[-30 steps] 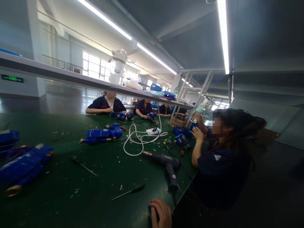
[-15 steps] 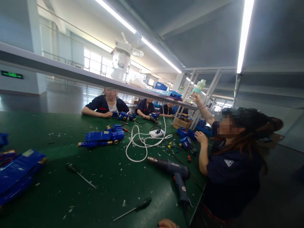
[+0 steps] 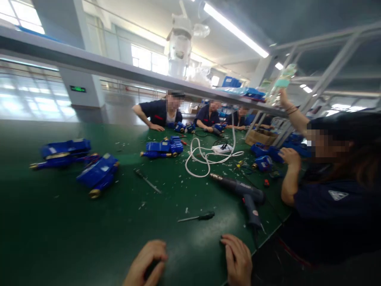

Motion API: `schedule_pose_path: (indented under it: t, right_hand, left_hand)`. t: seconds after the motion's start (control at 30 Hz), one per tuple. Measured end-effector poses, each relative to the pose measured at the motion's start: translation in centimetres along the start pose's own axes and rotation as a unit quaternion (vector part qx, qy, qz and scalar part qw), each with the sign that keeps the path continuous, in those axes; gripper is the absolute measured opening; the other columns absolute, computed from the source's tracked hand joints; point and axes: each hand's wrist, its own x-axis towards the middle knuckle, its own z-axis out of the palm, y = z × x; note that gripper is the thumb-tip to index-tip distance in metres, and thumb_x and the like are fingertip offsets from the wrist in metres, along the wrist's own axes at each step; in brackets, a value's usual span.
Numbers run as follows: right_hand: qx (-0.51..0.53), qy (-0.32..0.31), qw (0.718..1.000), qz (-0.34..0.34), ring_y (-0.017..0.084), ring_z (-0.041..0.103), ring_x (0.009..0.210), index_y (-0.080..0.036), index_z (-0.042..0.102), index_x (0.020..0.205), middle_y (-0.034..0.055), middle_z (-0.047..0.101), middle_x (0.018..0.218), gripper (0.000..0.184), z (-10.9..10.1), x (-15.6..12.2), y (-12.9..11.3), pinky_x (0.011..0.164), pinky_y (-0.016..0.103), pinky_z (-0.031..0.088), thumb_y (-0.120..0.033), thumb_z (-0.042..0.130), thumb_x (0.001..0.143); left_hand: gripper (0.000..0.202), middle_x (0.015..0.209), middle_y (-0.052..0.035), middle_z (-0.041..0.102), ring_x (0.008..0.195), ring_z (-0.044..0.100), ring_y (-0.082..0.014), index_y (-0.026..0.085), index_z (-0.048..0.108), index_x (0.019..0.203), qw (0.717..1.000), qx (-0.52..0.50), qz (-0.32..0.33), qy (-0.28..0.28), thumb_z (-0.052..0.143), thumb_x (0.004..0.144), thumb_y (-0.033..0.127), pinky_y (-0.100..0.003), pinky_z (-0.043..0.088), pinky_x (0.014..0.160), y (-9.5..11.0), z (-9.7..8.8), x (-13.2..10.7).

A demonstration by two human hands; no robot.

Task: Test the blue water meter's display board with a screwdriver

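Both my hands rest low on the near edge of the green table point(image 3: 89, 238). My left hand point(image 3: 145, 263) is loosely curled, with a gap between thumb and fingers and nothing in it. My right hand point(image 3: 238, 259) lies palm down with its fingers flat on the table, also holding nothing. Nearest to them are a black-handled screwdriver point(image 3: 198, 217) and a dark heat gun point(image 3: 242, 191), which lies just beyond my right hand.
Blue meter bodies point(image 3: 99, 174) point(image 3: 61, 151) point(image 3: 163, 147) lie on the table, along with a second screwdriver point(image 3: 147, 180), a white cable point(image 3: 205, 159) and a power strip point(image 3: 222, 149). A co-worker at the right lifts a bottle point(image 3: 281, 81). Other people sit across the table under a long shelf point(image 3: 119, 70).
The view has swung left and down. Both my hands now show at the near edge; before, only my right hand showed. The co-worker's bottle arm stays raised.
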Motion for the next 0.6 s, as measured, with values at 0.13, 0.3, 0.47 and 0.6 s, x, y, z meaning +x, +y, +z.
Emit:
schedule_pose_path:
  t: [0.13, 0.3, 0.47, 0.6]
  right_hand:
    - [0.038, -0.011, 0.999, 0.022, 0.023, 0.06, 0.098, -0.016, 0.069, 0.096, 0.007, 0.066, 0.103, 0.051, 0.3, 0.0, 0.6, 0.091, 0.039, 0.04, -0.05, 0.035, 0.113]
    - [0.043, -0.065, 0.996, 0.034, 0.027, 0.057, 0.101, -0.016, 0.069, 0.102, 0.0092, 0.064, 0.109, 0.058, 1.1, 0.0, 1.9, 0.098, 0.047, 0.037, -0.064, 0.037, 0.107]
    - [0.066, -0.15, 0.985, -0.057, 0.038, 0.05, 0.12, -0.014, 0.061, 0.131, 0.0182, 0.056, 0.132, 0.059, 1.6, 0.4, -1.4, 0.103, 0.066, 0.027, -0.062, 0.036, 0.105]
    - [0.158, -0.287, 0.905, -0.271, 0.036, 0.036, 0.138, -0.023, 0.038, 0.156, 0.0135, 0.029, 0.155, 0.066, 2.7, 1.0, -10.9, 0.11, 0.066, 0.025, -0.061, 0.048, 0.103]
  left_hand:
    - [0.046, 0.069, -0.0067, 0.064, 0.085, 0.067, -0.0207, 0.019, 0.059, 0.067, 0.99, 0.013, -0.017, 0.142, 0.045, 0.099, 0.05, -0.033, 0.055, 0.081, 1.0, -2.4, 1.9]
    - [0.05, 0.096, -0.011, 0.068, 0.113, 0.062, -0.0222, 0.018, 0.052, 0.075, 0.955, 0.091, -0.11, 0.258, 0.026, 0.104, 0.049, -0.04, 0.047, 0.103, 1.0, -6.8, 0.2]
    - [0.035, 0.13, -0.0116, 0.063, 0.13, 0.054, -0.0257, 0.02, 0.063, 0.114, 0.949, 0.187, -0.162, 0.197, 0.05, 0.096, 0.046, -0.047, 0.038, 0.115, 3.1, -10.4, -7.2]
    - [0.052, 0.143, -0.0132, 0.055, 0.138, 0.047, -0.0301, 0.02, 0.058, 0.131, 0.92, 0.273, -0.229, 0.164, 0.056, 0.09, 0.05, -0.053, 0.033, 0.118, 0.9, -12.7, -11.0]
